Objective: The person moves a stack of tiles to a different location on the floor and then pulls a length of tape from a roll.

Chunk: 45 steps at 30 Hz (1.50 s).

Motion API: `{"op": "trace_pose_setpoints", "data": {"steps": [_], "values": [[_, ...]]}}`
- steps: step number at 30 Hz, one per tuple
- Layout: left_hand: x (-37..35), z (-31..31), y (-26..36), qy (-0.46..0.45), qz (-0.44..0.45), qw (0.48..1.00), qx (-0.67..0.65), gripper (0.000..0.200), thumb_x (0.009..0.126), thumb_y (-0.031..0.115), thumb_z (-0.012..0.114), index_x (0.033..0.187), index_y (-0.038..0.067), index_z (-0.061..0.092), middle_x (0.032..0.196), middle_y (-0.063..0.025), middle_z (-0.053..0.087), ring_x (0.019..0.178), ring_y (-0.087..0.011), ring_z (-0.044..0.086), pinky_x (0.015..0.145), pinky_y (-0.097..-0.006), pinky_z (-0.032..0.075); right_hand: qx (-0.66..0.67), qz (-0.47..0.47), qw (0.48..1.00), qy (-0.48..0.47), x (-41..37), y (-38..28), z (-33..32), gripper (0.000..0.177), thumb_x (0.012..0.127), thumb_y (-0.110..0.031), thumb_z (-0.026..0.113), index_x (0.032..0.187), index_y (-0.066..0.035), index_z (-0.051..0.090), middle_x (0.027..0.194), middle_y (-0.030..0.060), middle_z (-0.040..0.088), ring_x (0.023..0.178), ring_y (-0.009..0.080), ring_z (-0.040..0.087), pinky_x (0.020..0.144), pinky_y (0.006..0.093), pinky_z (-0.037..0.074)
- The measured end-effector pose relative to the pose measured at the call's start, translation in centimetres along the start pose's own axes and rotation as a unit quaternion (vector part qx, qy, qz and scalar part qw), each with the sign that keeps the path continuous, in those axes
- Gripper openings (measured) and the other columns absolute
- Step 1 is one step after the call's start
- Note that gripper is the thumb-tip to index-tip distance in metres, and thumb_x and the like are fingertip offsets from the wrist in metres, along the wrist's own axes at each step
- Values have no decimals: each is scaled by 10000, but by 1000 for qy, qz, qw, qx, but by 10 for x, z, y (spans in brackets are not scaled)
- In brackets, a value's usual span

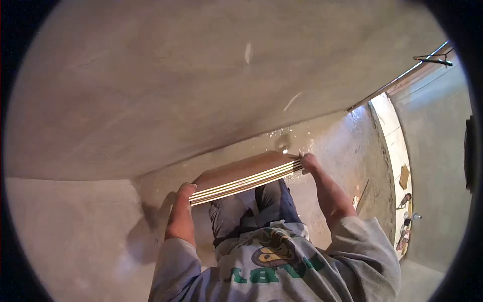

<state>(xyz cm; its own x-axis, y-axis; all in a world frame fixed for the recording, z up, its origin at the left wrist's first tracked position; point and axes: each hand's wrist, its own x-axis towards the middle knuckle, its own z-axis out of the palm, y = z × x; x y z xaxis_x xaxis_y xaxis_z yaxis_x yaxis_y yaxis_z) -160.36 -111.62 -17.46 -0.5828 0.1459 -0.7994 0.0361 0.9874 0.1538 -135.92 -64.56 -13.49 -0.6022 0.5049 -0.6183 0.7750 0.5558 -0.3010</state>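
Observation:
A stack of several flat brown tiles [244, 168] with pale edges spans the gap between my hands, held in front of my knees above the floor. My left hand [186, 190] is closed around the stack's left end. At the right end, my right hand [308, 162] grips the same stack, its thumb near the top. The fingers underneath are hidden on both sides.
A bare grey plastered wall [166, 85] rises close in front. The rough floor [339, 146] looks wet in places. To the right lie a doorway with a pale strip of floor [391, 126], small items beyond it, and a door [432, 151] with a handle. A hanger [432, 60] hangs at upper right.

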Motion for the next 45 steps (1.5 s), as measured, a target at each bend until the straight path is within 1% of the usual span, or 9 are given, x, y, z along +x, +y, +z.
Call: {"op": "trace_pose_setpoints", "data": {"steps": [3,5,7,9,17,22,27,32,45], "values": [[33,7,-27,29,101,990,95,433,759,367,497,954,-4,606,1018,-220,581,950,-365,555,820,-407,432,122,21,988,90,-16,-8,6,376,795,-177,573,1103,33,524,1046,219,581,987,317,563,812,335,460],[-29,-2,9,221,22,973,-62,466,825,388,444,1025,-12,579,1035,-246,565,1006,-339,541,847,-380,417,210,-1,971,116,-13,-10,14,379,794,-187,582,1105,24,529,1046,198,585,979,281,565,799,331,465],[-51,-9,16,181,16,973,-140,494,825,401,470,1064,-21,563,1055,-230,569,1008,-300,539,867,-366,401,300,-15,944,137,-1,-7,14,383,794,-198,591,1107,16,535,1046,177,589,971,244,567,786,326,469],[-57,6,13,294,60,877,-374,555,783,452,540,1067,-25,562,1045,-208,582,998,-315,544,855,-372,406,310,-38,940,136,5,-2,13,399,791,-168,588,1153,-14,526,1021,133,608,894,200,576,750,299,467],[-35,39,19,140,16,696,-704,400,805,317,613,1134,121,499,1089,-42,518,1021,-186,477,869,-384,389,274,-18,949,154,6,-9,26,488,726,-195,604,1179,-36,512,1027,195,601,985,295,574,822,349,451],[-71,14,26,126,42,719,-682,447,772,281,658,1153,150,464,1058,-10,507,1013,-171,473,890,-383,369,51,-127,983,124,-32,-27,8,847,655,-273,728,1346,-93,273,1333,216,333,1207,339,369,983,367,347],[-80,7,13,174,207,767,-581,750,694,292,729,1275,34,332,1123,-113,495,1067,-207,465,926,-320,350,32,-173,971,159,-29,-42,-14,795,674,-217,715,1329,-47,297,1219,198,474,1176,312,420,966,370,361],[-84,-27,39,209,100,886,-402,982,559,339,793,1302,-7,252,1168,-185,491,1090,-255,471,923,-338,371,87,-154,970,169,-9,-65,-33,775,662,-206,730,1295,-5,330,1142,176,535,1027,297,537,865,362,425],[22,-41,32,255,169,860,-409,755,614,310,762,1178,-11,377,1077,-177,550,991,-279,539,852,-354,410,174,-132,966,139,74,-86,-52,730,638,-165,743,1238,33,378,1019,152,597,946,233,574,840,324,436]]}}
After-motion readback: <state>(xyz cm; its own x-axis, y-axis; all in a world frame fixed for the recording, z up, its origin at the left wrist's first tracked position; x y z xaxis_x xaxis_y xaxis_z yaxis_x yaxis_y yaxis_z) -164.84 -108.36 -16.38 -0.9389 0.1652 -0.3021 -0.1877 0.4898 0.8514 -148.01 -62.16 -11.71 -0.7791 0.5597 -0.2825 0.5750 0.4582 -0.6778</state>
